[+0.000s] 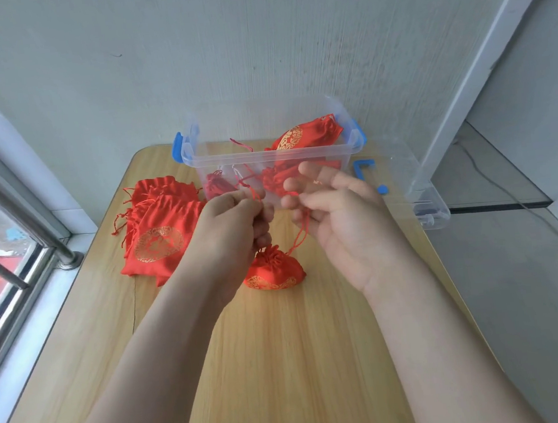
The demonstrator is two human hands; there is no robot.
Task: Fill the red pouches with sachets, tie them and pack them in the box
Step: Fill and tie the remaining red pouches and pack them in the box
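A filled red pouch (272, 270) with gold print sits on the wooden table (287, 365), its mouth gathered tight. Its red drawstrings (302, 231) rise to both hands. My left hand (234, 226) pinches the string ends above the pouch. My right hand (336, 212) is raised beside it, palm toward me, fingers spread, with a string looped across them. Behind stands the clear plastic box (272, 157) with blue clips, holding several tied red pouches (304, 134). No sachets are visible.
A pile of flat red pouches (162, 230) lies left of my hands. The box's clear lid (417, 193) lies at the table's right edge. A window with metal bars (6, 219) is on the left, a wall close behind.
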